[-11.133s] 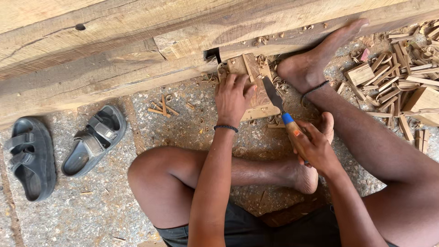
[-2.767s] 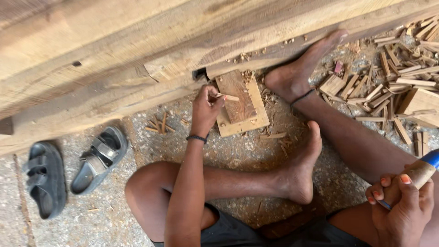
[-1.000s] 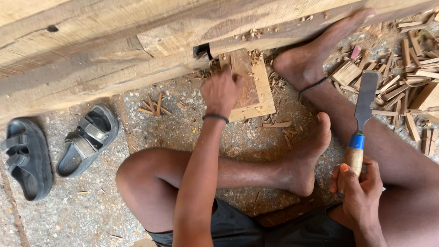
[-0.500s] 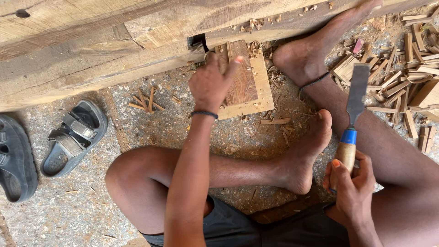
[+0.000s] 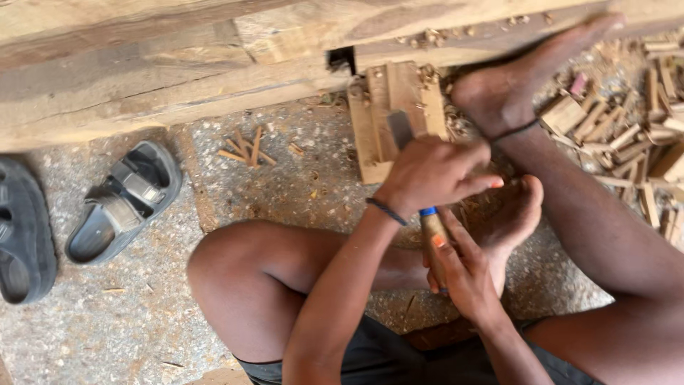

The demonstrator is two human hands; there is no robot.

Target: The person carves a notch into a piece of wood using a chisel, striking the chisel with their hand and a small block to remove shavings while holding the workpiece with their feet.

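I sit on the ground facing a long wooden beam (image 5: 178, 78). A small wooden block (image 5: 394, 114) lies on the ground under a dark mortise hole (image 5: 342, 58) in the beam. My right hand (image 5: 459, 274) grips the wooden handle of a chisel (image 5: 432, 235) with a blue ferrule. My left hand (image 5: 434, 175) is wrapped over the chisel's metal blade, whose tip (image 5: 399, 128) rests on the block. My bare right foot (image 5: 499, 85) presses beside the block, and my left foot (image 5: 509, 214) lies just behind the hands.
A pair of grey sandals (image 5: 121, 203) (image 5: 25, 228) lies on the gravel to the left. Several wood offcuts are heaped at the right (image 5: 627, 135). A few wood splinters (image 5: 246, 150) lie near the beam.
My right hand brought the chisel in from the right to the block. My left hand left the block and closed over the blade.
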